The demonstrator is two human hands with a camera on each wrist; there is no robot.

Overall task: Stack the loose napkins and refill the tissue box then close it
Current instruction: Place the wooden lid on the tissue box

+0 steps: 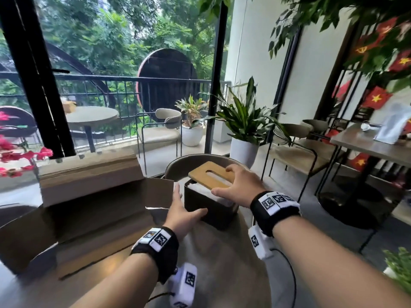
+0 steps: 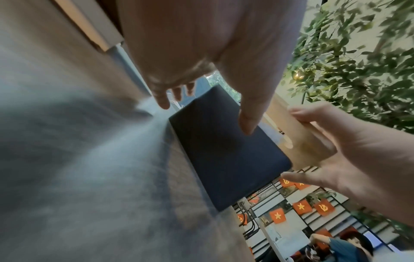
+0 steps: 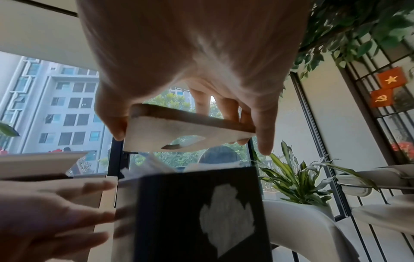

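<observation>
A black tissue box (image 1: 209,211) stands on the round table (image 1: 218,263), with white napkins (image 1: 206,193) filling it to the rim. My right hand (image 1: 222,181) grips the wooden slotted lid (image 1: 204,172) and holds it tilted just above the box's open top. In the right wrist view, that right hand (image 3: 190,140) pinches the lid (image 3: 179,127) by its edges over the box (image 3: 179,212), and napkins (image 3: 154,164) poke up. My left hand (image 1: 189,202) lies with straight fingers against the box's left corner. The left wrist view shows the left hand (image 2: 205,117) spread over the box (image 2: 224,156).
An open cardboard box (image 1: 89,196) takes up the table's left half, its flap next to my left hand. A chair back (image 1: 178,165) stands just behind the tissue box. Potted plants (image 1: 244,130) and another table (image 1: 367,147) are further off to the right.
</observation>
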